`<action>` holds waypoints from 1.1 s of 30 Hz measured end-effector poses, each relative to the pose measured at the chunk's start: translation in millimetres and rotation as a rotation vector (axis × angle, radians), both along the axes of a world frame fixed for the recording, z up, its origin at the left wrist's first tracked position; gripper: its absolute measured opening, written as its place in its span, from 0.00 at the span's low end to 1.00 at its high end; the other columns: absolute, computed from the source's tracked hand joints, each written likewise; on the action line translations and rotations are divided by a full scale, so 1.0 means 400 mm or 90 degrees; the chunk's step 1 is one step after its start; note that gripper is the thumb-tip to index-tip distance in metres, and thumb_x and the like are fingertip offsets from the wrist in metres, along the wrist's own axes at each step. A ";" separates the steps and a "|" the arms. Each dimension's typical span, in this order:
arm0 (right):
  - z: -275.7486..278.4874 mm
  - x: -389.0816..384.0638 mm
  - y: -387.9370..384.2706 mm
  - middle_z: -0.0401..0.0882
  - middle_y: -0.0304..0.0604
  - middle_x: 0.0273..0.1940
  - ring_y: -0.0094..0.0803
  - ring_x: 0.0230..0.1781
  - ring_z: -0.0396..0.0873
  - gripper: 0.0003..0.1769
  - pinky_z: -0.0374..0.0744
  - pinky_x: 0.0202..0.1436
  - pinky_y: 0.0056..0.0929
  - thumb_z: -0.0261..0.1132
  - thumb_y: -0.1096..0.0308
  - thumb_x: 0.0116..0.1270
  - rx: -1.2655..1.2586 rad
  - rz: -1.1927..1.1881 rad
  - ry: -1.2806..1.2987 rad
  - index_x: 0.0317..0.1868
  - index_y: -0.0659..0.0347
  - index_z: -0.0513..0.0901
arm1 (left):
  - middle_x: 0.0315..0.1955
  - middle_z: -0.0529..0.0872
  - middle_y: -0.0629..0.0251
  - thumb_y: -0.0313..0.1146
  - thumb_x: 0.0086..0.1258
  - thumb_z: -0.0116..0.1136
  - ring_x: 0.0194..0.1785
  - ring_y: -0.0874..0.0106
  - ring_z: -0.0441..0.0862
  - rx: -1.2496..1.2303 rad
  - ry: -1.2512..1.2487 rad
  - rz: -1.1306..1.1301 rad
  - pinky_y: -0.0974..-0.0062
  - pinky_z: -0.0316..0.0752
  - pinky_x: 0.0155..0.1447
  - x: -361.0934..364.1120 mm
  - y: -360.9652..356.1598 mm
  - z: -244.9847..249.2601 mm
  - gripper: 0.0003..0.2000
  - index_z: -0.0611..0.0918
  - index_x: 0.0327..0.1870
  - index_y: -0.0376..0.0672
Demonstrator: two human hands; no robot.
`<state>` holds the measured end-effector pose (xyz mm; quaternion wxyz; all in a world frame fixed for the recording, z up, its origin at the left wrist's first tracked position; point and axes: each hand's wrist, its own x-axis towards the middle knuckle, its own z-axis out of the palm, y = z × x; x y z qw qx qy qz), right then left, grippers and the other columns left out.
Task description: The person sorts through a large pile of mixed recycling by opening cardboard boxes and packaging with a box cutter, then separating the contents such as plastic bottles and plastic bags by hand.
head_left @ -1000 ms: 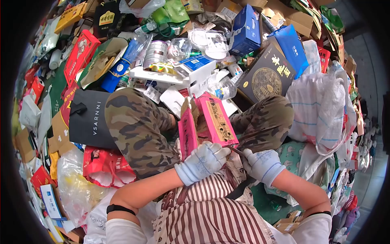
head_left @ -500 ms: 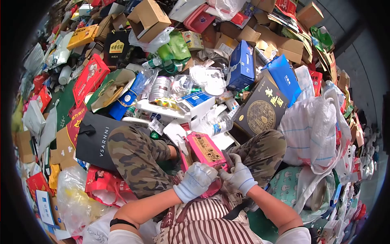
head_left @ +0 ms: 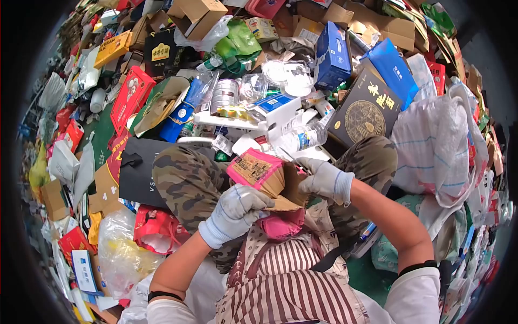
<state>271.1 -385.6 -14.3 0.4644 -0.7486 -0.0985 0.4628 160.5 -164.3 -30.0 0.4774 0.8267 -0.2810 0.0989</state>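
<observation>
A pink cardboard box [head_left: 256, 167] with a printed brown panel is held up between my knees, its brown inner side showing at the torn-open end. My gloved left hand [head_left: 236, 207] is closed on the near left edge of the box. On the other side, my gloved right hand [head_left: 325, 181] pinches the box's right wall; a thin dark strip by its fingertips is too small to name. Below the box, a crumpled pink piece [head_left: 283, 223] rests against the striped apron [head_left: 291, 270].
Mixed waste surrounds me on all sides. Ahead lie a clear plastic bottle [head_left: 305, 139], a metal can [head_left: 225, 96] and a black box with a gold circle [head_left: 366, 110]. A large white woven sack [head_left: 431, 143] stands at the right, a black paper bag [head_left: 141, 174] at the left.
The box has tilted and opened, so its brown inside now shows. My hands have moved apart, the right one up and outward, the left one to the left. The view has shifted slightly.
</observation>
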 end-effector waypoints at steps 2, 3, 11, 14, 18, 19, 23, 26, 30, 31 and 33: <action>-0.068 0.024 0.003 0.79 0.48 0.34 0.32 0.34 0.77 0.24 0.75 0.39 0.28 0.65 0.69 0.49 0.004 0.071 -0.090 0.48 0.67 0.75 | 0.32 0.83 0.65 0.25 0.52 0.64 0.35 0.65 0.81 0.051 0.106 0.016 0.70 0.74 0.41 -0.003 -0.016 0.017 0.13 0.74 0.37 0.45; -0.062 0.021 0.017 0.80 0.50 0.36 0.36 0.36 0.78 0.23 0.75 0.40 0.30 0.64 0.69 0.49 -0.037 0.106 -0.132 0.48 0.66 0.75 | 0.32 0.83 0.64 0.26 0.52 0.65 0.35 0.64 0.81 0.075 0.157 0.025 0.69 0.74 0.41 -0.001 -0.032 0.038 0.15 0.74 0.39 0.45; 0.049 0.030 0.122 0.80 0.55 0.43 0.49 0.45 0.78 0.28 0.75 0.50 0.37 0.63 0.63 0.51 -0.185 0.348 -0.374 0.55 0.60 0.73 | 0.27 0.80 0.62 0.30 0.55 0.57 0.29 0.62 0.80 0.537 0.089 0.075 0.64 0.72 0.32 0.019 -0.097 0.036 0.16 0.78 0.47 0.48; 0.036 0.051 0.100 0.80 0.54 0.44 0.47 0.45 0.79 0.30 0.75 0.50 0.37 0.61 0.65 0.51 -0.116 0.376 -0.399 0.57 0.58 0.72 | 0.23 0.77 0.66 0.26 0.57 0.50 0.26 0.66 0.79 0.552 0.021 0.004 0.67 0.72 0.30 0.008 -0.069 0.080 0.18 0.80 0.48 0.57; 0.009 0.085 0.053 0.81 0.51 0.44 0.46 0.45 0.79 0.31 0.75 0.50 0.37 0.60 0.64 0.50 -0.047 0.376 -0.379 0.59 0.53 0.72 | 0.23 0.76 0.71 0.28 0.58 0.50 0.25 0.69 0.77 0.592 -0.024 -0.079 0.69 0.70 0.29 -0.014 -0.009 0.114 0.18 0.80 0.49 0.58; 0.000 0.088 0.049 0.81 0.51 0.44 0.47 0.45 0.79 0.31 0.75 0.50 0.37 0.60 0.63 0.50 -0.034 0.373 -0.384 0.59 0.52 0.73 | 0.22 0.76 0.71 0.29 0.58 0.50 0.25 0.69 0.77 0.605 -0.062 -0.103 0.69 0.70 0.29 -0.021 -0.003 0.123 0.18 0.80 0.49 0.58; 0.025 0.111 0.036 0.81 0.49 0.44 0.42 0.45 0.80 0.31 0.75 0.50 0.36 0.60 0.65 0.51 0.004 0.419 -0.300 0.61 0.48 0.72 | 0.24 0.77 0.75 0.30 0.56 0.51 0.29 0.74 0.77 0.645 -0.076 -0.152 0.71 0.68 0.33 -0.034 0.019 0.164 0.18 0.79 0.50 0.60; 0.024 0.154 -0.005 0.81 0.46 0.45 0.37 0.46 0.79 0.32 0.74 0.51 0.33 0.60 0.69 0.52 0.015 0.404 -0.368 0.62 0.50 0.71 | 0.24 0.76 0.74 0.30 0.55 0.52 0.31 0.71 0.77 0.590 -0.004 -0.137 0.70 0.69 0.35 -0.038 0.052 0.198 0.14 0.80 0.43 0.53; 0.086 0.166 0.033 0.81 0.50 0.43 0.39 0.44 0.80 0.33 0.75 0.50 0.33 0.59 0.69 0.52 -0.039 0.366 -0.430 0.62 0.52 0.70 | 0.33 0.80 0.58 0.26 0.49 0.56 0.38 0.62 0.80 0.557 0.032 -0.065 0.64 0.72 0.42 -0.017 -0.011 0.176 0.12 0.78 0.37 0.40; 0.115 0.155 0.061 0.81 0.51 0.42 0.40 0.43 0.80 0.32 0.75 0.49 0.33 0.58 0.69 0.52 -0.056 0.361 -0.450 0.62 0.53 0.70 | 0.38 0.80 0.51 0.26 0.50 0.55 0.41 0.56 0.79 0.487 -0.005 -0.037 0.61 0.73 0.47 -0.004 -0.045 0.168 0.15 0.76 0.43 0.40; 0.123 0.131 0.112 0.80 0.55 0.38 0.47 0.39 0.80 0.29 0.76 0.44 0.37 0.58 0.67 0.53 0.011 0.333 -0.499 0.60 0.53 0.72 | 0.44 0.79 0.45 0.26 0.53 0.53 0.43 0.52 0.79 0.417 0.120 0.013 0.59 0.72 0.50 0.029 -0.096 0.138 0.21 0.73 0.52 0.39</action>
